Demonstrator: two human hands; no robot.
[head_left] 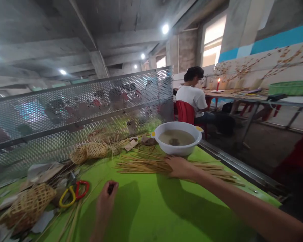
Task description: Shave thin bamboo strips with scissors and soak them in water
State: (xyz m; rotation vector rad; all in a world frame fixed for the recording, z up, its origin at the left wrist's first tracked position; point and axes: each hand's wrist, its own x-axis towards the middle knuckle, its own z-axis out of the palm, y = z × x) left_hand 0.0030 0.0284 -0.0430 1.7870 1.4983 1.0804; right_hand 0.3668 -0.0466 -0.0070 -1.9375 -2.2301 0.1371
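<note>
A loose bundle of thin bamboo strips (141,166) lies across the green table, in front of a white basin (178,149) of cloudy water. My right hand (179,167) reaches over the middle of the bundle, its fingers closed on the strips; the fingertips are partly hidden. Lower and to the left, my left hand (108,195) is raised over the table with its fingers curled. Something dark shows inside the curl, too blurred to name. Scissors (75,194) with one yellow and one red handle lie left of that hand.
Woven bamboo pieces (30,205) and scraps clutter the table's left side. A perforated metal screen (91,111) stands along the back. Beyond the right edge, a person in a white shirt (192,97) sits on a red chair, near a lit candle (217,86) on another table.
</note>
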